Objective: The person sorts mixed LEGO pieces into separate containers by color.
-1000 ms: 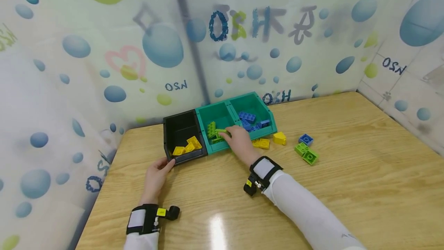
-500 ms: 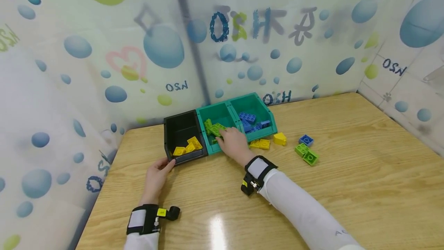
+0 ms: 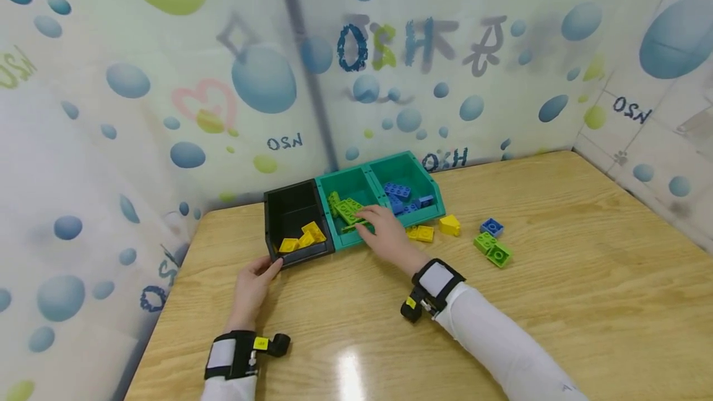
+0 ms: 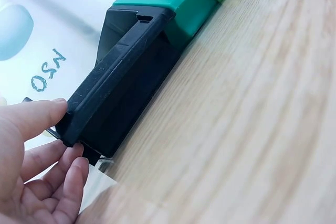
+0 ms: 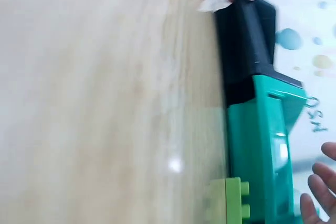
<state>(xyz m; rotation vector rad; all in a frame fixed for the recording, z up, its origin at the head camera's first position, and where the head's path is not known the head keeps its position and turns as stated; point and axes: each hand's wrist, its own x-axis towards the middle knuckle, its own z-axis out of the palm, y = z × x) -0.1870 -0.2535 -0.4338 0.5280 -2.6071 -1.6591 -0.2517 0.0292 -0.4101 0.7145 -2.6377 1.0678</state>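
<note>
Left hand (image 3: 252, 286) at the near left corner of the black bin (image 3: 306, 255): thumb on the rim, other fingers curled beneath, corner pinched between them (left wrist view). Right hand (image 3: 387, 241) reaches over the front of the middle bin (image 3: 346, 241); fingers apart, nothing seen gripped. In the head view the fingertips overlap the green bricks (image 3: 349, 210); contact cannot be told.

Three bins in a row on the wooden surface (image 3: 312, 333), sides touching: black bin leftmost, then two teal ones, the middle bin and the right bin (image 3: 398, 170).

Contents. Black bin: yellow bricks grouped at the front (image 3: 306, 239). Middle bin: green bricks, partly piled, one large one tilted. Right bin: blue bricks (image 3: 397, 190), several, toward the front.

Outside the bins: flat yellow bricks (image 3: 425, 233) just in front of the right bin, partly behind the right hand; a yellow wedge (image 3: 449, 225) near its front right corner. Farther right, a blue brick (image 3: 492, 226) and, just in front of it, a green pair (image 3: 492, 249), its two pieces touching. Right wrist view: a lone green brick (image 5: 233, 201) before the teal front wall, blurred.

White sleeves (image 3: 496, 339); a strap (image 3: 437, 280) with camera on each wrist. Patterned curtain (image 3: 384, 119) behind.
</note>
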